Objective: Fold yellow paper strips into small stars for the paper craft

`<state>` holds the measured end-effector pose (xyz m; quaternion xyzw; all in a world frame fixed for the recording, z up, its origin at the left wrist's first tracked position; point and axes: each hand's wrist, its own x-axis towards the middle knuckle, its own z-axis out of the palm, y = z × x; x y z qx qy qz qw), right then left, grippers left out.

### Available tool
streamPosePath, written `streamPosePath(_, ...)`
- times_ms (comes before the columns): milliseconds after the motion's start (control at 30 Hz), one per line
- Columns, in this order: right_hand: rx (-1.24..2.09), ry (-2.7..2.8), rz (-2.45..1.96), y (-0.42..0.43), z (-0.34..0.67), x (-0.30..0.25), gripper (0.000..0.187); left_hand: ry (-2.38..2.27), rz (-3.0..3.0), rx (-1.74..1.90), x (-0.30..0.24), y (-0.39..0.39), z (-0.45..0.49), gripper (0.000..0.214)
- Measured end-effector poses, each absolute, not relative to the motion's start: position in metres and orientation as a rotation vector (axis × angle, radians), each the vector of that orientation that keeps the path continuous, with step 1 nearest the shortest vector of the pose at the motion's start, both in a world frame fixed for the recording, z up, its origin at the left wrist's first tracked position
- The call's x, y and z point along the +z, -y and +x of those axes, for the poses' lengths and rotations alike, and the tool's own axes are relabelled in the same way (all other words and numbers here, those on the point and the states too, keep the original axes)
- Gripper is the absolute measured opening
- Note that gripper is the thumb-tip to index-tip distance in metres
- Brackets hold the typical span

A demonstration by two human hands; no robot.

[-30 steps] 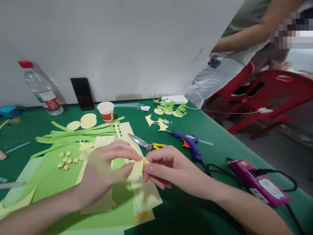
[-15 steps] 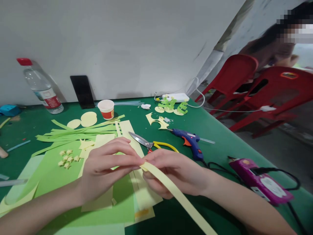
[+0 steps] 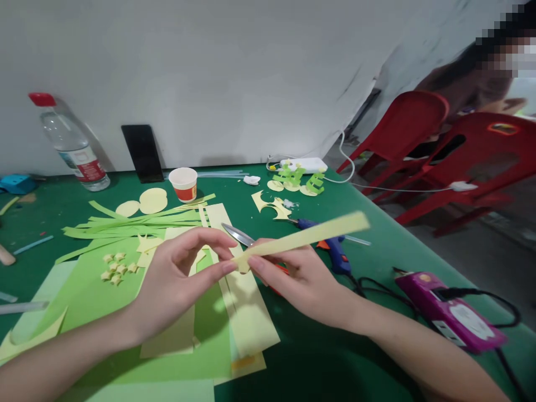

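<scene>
The left hand (image 3: 178,273) and right hand (image 3: 307,282) pinch a yellow strip (image 3: 312,235) mid-frame; I see tiny stars (image 3: 121,269) at the frame's left.

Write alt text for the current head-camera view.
The left hand and right hand hold a folded pale-yellow paper strip above a green table, its loose end pointing right. Around them lie small paper stars, green paper strips, scissors and a glue gun.
</scene>
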<state>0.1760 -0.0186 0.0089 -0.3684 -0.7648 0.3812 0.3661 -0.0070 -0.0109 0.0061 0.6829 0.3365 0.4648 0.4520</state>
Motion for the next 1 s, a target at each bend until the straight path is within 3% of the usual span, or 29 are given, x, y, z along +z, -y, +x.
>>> streamPosePath(167, 0.985, 1.889, -0.940, 0.0205, 0.1757, 0.0081, 0.027, -0.832, 1.732, 1.078, 0.0104, 0.0098, -0.0070, 0.013)
streamPosePath(367, 0.965, 1.917, -0.958, 0.0209, 0.1751, 0.0073, 0.027, -0.867, 2.026, 0.807, 0.0113, 0.0116, -0.0056, 0.025)
streamPosePath(667, 0.909, 1.957, -0.960, 0.0201, 0.1748, 0.0078, 0.033, -0.839, 2.075, 0.808, 0.0114, 0.0138, -0.0061, 0.027)
streamPosePath(1000, 1.136, 1.820, -0.840, 0.0193, 0.1746, 0.0086, 0.019, -0.778, 2.034, 0.730, 0.0114, 0.0126, -0.0090, 0.027)
